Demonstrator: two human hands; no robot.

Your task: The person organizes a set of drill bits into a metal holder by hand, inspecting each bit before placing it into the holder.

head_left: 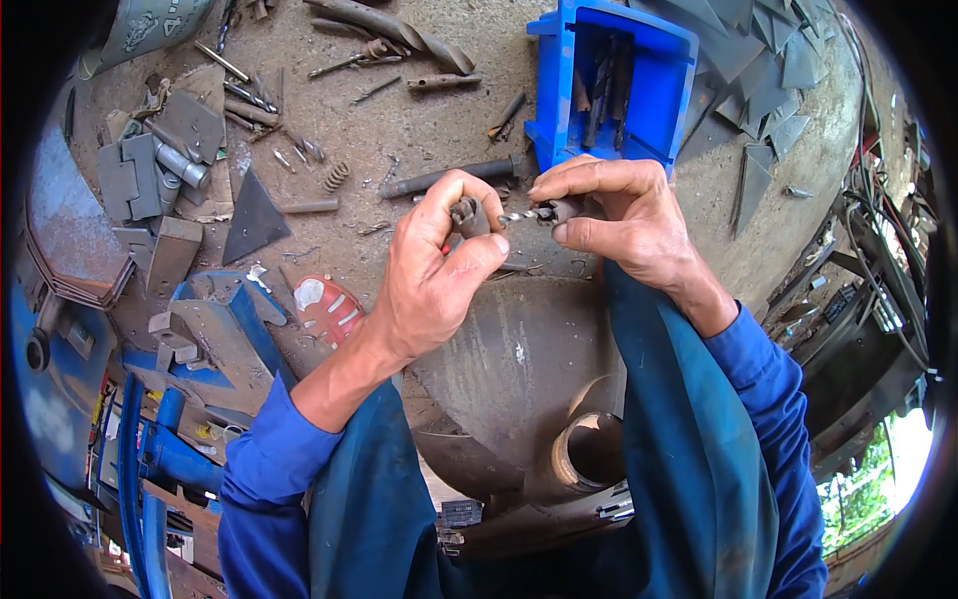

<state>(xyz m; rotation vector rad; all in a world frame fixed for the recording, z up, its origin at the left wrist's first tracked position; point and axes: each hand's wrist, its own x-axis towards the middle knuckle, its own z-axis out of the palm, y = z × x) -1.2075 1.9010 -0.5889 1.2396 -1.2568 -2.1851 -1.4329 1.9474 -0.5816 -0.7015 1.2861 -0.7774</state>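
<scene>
Between the fingers of my left hand (pixel 424 270) is a short, dark metal hole cutter (pixel 466 215) with a toothed end. My right hand (pixel 639 220) pinches a twist drill bit (pixel 521 216) by a dark, thick collar (pixel 567 209) at its base. The bit lies sideways, its tip pointing at the cutter and close beside my left fingers. Just beyond my right hand, a blue plastic bin (pixel 547 95) lies with long drill bits (pixel 602 95) inside. A thick dark rod (pixel 449 178) rests on the floor behind both hands.
Large drill bits (pixel 409 35), a spring (pixel 337 178) and metal scraps (pixel 190 125) litter the concrete floor. Triangular steel offcuts (pixel 753 75) pile up at upper right. Below my hands is a pipe end (pixel 589 449); cables (pixel 878 230) run along the right.
</scene>
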